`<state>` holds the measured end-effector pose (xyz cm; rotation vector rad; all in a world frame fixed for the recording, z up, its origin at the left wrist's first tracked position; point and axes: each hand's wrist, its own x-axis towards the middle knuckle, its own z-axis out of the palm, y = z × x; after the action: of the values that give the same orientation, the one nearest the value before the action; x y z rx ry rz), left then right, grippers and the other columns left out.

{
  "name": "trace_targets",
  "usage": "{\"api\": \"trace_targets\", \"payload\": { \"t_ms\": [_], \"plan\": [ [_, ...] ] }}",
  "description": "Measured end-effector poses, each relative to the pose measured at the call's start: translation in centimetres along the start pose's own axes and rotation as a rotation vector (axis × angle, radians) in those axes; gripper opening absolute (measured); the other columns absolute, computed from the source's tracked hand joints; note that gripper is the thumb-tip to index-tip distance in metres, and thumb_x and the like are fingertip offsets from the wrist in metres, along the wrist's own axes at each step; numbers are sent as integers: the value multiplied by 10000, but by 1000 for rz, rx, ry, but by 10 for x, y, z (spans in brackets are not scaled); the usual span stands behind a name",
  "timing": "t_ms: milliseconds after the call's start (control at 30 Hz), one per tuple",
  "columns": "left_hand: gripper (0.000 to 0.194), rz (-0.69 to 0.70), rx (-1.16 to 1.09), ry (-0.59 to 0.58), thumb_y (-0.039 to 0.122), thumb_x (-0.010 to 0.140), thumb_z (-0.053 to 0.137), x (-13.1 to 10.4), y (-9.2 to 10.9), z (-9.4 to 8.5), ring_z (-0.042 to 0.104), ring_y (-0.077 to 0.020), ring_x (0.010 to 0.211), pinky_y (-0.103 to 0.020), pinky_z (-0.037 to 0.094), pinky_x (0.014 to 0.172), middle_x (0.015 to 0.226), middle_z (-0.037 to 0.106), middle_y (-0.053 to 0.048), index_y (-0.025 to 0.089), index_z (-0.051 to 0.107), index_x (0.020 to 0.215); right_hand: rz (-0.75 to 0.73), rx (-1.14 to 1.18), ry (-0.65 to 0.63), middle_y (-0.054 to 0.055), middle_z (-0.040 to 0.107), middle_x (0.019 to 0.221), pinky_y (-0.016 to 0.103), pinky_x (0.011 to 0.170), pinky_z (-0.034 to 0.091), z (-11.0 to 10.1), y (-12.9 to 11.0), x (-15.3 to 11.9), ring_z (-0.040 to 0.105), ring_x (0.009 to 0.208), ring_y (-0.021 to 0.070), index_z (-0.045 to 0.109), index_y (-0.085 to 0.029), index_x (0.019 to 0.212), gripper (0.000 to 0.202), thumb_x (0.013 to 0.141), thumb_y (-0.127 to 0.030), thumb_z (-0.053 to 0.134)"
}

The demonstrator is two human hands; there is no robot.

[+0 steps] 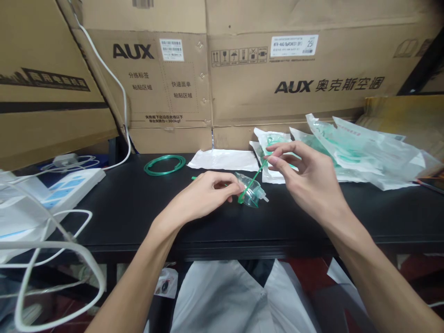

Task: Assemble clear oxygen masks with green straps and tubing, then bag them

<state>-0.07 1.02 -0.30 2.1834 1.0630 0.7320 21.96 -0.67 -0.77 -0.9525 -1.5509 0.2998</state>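
A clear, green-tinted oxygen mask [252, 194] with a pale connector at its right end is held just above the black table. My left hand [211, 193] is closed on the mask's left side, thumb and fingers pinching its edge. From the mask a thin green elastic strap [257, 175] runs taut up to the right. My right hand [305, 173] pinches the strap's upper end between thumb and fingertips. Part of the mask is hidden behind my left fingers, and a short green end pokes out beyond that hand.
A coil of green tubing [164, 165] lies at the back left, beside a flat white pouch [225, 160]. Several clear packages [360, 148] with green contents are piled at the back right. White cables [93, 273] and a power strip [74, 189] occupy the left. Cardboard boxes [243, 101] stand behind.
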Motion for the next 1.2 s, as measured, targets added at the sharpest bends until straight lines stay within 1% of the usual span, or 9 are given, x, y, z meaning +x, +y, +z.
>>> {"api": "trace_targets", "payload": {
  "t_ms": [167, 300, 433, 600, 700, 800, 967, 1100, 1200],
  "plan": [
    [340, 34, -57, 34, 430, 977, 537, -1, 3, -2, 591, -156, 760, -258, 402, 718, 749, 650, 27, 211, 680, 760, -9, 44, -173, 46, 707, 1111, 384, 922, 562, -2, -2, 0, 669, 1099, 241, 682, -241, 978, 92, 911, -298, 709],
    [350, 84, -107, 73, 445, 992, 532, -2, 7, -5, 583, -148, 781, -243, 406, 731, 768, 639, 24, 210, 705, 800, 180, 51, -366, 68, 695, 1213, 427, 921, 577, -1, 2, -1, 688, 1090, 264, 595, -295, 1331, 541, 843, -436, 781],
    [428, 88, -13, 82, 535, 992, 505, -6, 5, -16, 614, -169, 798, -255, 428, 748, 812, 705, 6, 222, 748, 831, 298, 145, -508, 66, 741, 1090, 436, 921, 576, 3, 3, -3, 727, 999, 259, 574, -283, 1363, 575, 857, -487, 755],
    [428, -116, 347, 315, 605, 945, 525, -13, -15, -44, 674, -236, 850, -302, 442, 774, 941, 786, -14, 276, 798, 933, 294, 97, -497, 63, 739, 1114, 411, 922, 560, 0, 1, -1, 713, 1027, 263, 654, -268, 1265, 507, 829, -494, 777],
    [415, -248, 542, 368, 601, 920, 540, -16, -30, -56, 673, -281, 851, -327, 430, 728, 921, 783, -52, 281, 803, 951, 280, 75, -511, 54, 745, 1109, 406, 908, 557, -3, 1, 0, 713, 1014, 259, 681, -255, 1232, 466, 830, -470, 775],
    [393, -284, 575, 328, 600, 899, 560, -16, -38, -55, 675, -298, 871, -326, 430, 706, 938, 778, -64, 299, 804, 966, 272, 77, -532, 45, 748, 1129, 405, 901, 557, -4, 1, -1, 711, 1024, 257, 697, -258, 1214, 419, 836, -423, 770],
    [236, -274, 413, 145, 512, 797, 707, -12, -45, -45, 678, -246, 809, -287, 441, 672, 875, 762, -33, 296, 780, 856, 234, 61, -536, 50, 724, 1213, 430, 979, 536, -1, 5, -1, 674, 1119, 274, 717, -254, 1193, 403, 825, -403, 782],
    [148, -290, 386, 148, 377, 829, 655, -13, -53, -42, 676, -236, 845, -281, 441, 683, 892, 757, -31, 276, 757, 798, 212, 53, -524, 47, 711, 1251, 448, 1011, 517, -2, 6, 1, 653, 1156, 283, 725, -257, 1187, 422, 804, -413, 807],
    [198, -270, 368, 172, 403, 854, 636, -13, -56, -40, 676, -262, 956, -294, 458, 753, 1008, 765, -49, 268, 776, 890, 204, 65, -512, 36, 721, 1217, 454, 1010, 508, -3, 4, 1, 667, 1116, 273, 732, -260, 1158, 409, 794, -425, 819]
  ]
}}
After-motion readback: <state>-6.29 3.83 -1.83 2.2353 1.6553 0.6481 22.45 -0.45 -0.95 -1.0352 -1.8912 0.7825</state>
